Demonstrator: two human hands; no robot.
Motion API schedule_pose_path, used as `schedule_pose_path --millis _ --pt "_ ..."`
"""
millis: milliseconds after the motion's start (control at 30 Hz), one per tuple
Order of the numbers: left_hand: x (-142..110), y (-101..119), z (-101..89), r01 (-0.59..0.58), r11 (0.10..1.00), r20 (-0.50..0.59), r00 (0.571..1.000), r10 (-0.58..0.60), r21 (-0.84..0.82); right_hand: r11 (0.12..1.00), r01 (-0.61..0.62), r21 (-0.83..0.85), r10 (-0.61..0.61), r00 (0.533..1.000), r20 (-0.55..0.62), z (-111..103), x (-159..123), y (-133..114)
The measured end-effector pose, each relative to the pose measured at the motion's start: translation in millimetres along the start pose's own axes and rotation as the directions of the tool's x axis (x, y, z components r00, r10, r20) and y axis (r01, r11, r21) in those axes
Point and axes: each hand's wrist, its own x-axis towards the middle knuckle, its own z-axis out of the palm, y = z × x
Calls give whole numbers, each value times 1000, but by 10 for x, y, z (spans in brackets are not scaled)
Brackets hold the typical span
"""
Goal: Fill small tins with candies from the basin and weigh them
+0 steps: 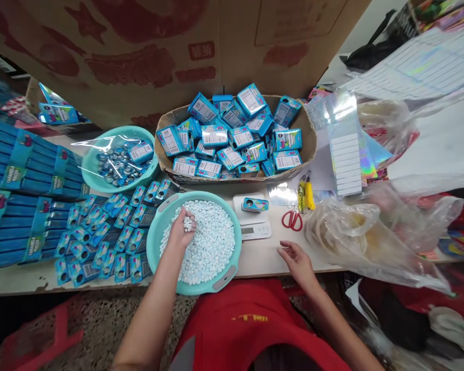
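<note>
Over a turquoise basin (152, 242) full of small pale-blue candies (212, 237), my left hand (181, 229) has its fingers curled round a few of the candies. My right hand (297, 262) is by the front edge of the table, fingers apart and nothing in them. Between the hands, a white digital scale (261, 230) carries one blue candy box (254, 205) lying on its side. Red-handled scissors (292, 221) lie just beyond my right hand. Left of the basin stand several small blue boxes (100, 234) with round dark openings on top.
A cut-down carton (309, 139) piled with blue boxes stands behind the scale. A second turquoise basin (95, 172) holds silvery round pieces. Stacked blue packs (19, 190) fill the left side. Yellow-handled cutters (308, 195) and tape rolls in clear plastic bags (355, 232) lie right.
</note>
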Motion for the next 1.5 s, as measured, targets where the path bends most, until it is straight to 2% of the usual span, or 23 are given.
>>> schedule_pose_path --millis 67,133,200,267,333,467,533,667,767,833,867,933,1000,1033,1100,1200,1500 --pt "16 2 -4 59 998 10 998 -59 5 1000 -18 2 18 1000 11 17 -14 15" --pt "27 -10 -13 52 998 68 996 -50 -27 1000 -28 5 28 999 17 35 -24 24" --pt "50 -47 -14 49 999 53 997 -50 9 1000 -27 6 27 999 17 53 -27 21" --pt "89 -111 0 76 992 -18 997 -75 101 1000 -19 5 19 1000 15 71 -22 8" --pt "129 -183 27 82 973 -20 997 -80 214 1000 -10 3 10 1000 13 88 -10 -10" --pt "130 -255 96 19 912 128 989 -79 410 1000 0 10 0 1000 10 103 27 -52" --pt "90 -242 148 7 854 161 981 -107 521 1000 4 19 -4 1000 4 101 47 -68" --pt "-2 -201 374 -8 730 209 960 -186 684 999 1 47 -1 1000 -12 88 96 -66" --pt "-31 -228 676 -129 670 320 932 -171 731 997 -11 75 12 1000 -20 77 136 -40" --pt "-21 -277 905 -312 549 429 898 -95 775 996 -16 87 18 1000 -21 66 158 -23" --pt "-11 -306 1017 -410 438 478 877 -52 800 996 -18 90 20 1000 -21 59 166 -16" --pt "10 -367 1212 -535 135 540 842 4 834 995 -20 94 22 1000 -22 39 177 -4" --pt "18 -420 1357 -545 -162 554 833 13 823 995 -21 94 23 999 -26 14 181 10" --pt "17 -443 1407 -527 -276 552 834 13 804 995 -20 94 23 999 -29 0 182 19" --pt "7 -477 1468 -488 -425 544 839 12 762 995 -19 95 22 999 -34 -27 183 43" --pt "-16 -500 1498 -454 -506 533 846 14 734 995 -23 98 26 999 -33 -53 186 83" --pt "-41 -505 1510 -452 -528 533 846 1 719 996 -33 86 32 999 12 -23 170 100"
